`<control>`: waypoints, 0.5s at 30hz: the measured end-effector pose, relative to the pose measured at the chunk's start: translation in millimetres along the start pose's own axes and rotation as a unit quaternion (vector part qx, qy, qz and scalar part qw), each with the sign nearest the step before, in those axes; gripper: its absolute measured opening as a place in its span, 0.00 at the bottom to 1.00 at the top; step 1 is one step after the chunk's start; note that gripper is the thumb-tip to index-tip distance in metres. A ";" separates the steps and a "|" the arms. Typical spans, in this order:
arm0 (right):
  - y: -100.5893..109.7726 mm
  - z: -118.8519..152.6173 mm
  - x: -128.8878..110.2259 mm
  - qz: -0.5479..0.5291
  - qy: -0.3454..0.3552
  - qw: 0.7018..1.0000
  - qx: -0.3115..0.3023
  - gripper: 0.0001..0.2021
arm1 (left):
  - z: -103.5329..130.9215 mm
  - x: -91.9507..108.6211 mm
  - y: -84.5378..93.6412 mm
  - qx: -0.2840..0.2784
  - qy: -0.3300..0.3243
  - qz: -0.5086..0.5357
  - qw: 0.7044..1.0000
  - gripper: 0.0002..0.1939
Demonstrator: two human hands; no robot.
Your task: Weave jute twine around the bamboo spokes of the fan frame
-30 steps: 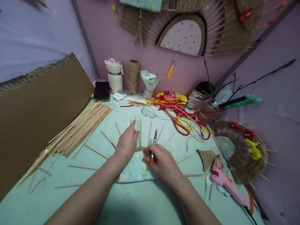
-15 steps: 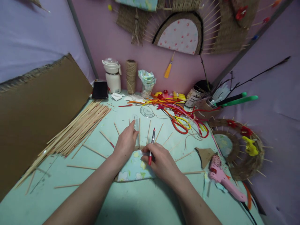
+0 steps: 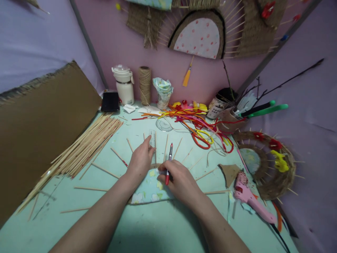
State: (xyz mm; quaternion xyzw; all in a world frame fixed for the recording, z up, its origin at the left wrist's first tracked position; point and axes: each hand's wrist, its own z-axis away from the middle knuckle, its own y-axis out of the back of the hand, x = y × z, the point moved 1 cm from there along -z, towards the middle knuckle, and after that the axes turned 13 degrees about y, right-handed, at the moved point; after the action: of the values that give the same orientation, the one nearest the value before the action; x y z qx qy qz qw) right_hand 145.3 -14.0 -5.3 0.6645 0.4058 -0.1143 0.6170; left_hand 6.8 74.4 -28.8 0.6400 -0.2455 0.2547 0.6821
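A floral, cloth-covered half-round piece (image 3: 144, 193) lies on the table with thin wooden sticks (image 3: 105, 170) fanning out from its curved edge. My left hand (image 3: 139, 158) is at the top of the piece, its fingers closed on a clear ruler (image 3: 152, 139) that lies along an upright stick. Just right of it, my right hand (image 3: 179, 177) holds a red marker (image 3: 170, 154) between its fingers, with the red tip pointing up and away from me. That hand rests over the right part of the piece and covers some of it.
Loose sticks (image 3: 86, 147) lie at the left by a cardboard sheet (image 3: 47, 123). Scissors (image 3: 201, 140), coloured pipe cleaners (image 3: 189, 117) and a protractor (image 3: 163, 124) are at the back. A pink glue gun (image 3: 252, 200) and round wreath (image 3: 285, 179) lie at the right.
The view has shifted slightly, so the background sits a little further left. Both hands keep nearly the same pose, with the ruler and marker still in them.
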 end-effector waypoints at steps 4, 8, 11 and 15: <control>-0.7 0.2 0.4 0.010 0.006 1.000 0.002 0.08 | 0.1 0.1 -0.6 0.004 -0.011 -0.021 1.000 0.26; -1.1 0.3 0.4 0.012 0.010 1.000 -0.003 0.08 | 0.2 2.1 0.6 -0.003 -0.020 -0.035 0.999 0.22; -0.6 0.2 -0.6 0.009 0.009 1.000 -0.001 0.07 | 0.0 3.1 0.6 0.000 -0.023 -0.050 0.998 0.18; 0.1 -0.1 -2.0 0.011 0.009 1.000 -0.003 0.06 | 0.5 2.7 -0.5 0.007 -0.045 -0.059 0.997 0.17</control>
State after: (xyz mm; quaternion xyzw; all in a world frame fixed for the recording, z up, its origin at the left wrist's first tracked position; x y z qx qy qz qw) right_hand 144.1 -14.7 -3.9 0.6681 0.4044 -0.1000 0.6165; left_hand 9.1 74.0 -27.3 0.6691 -0.2359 0.1869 0.6795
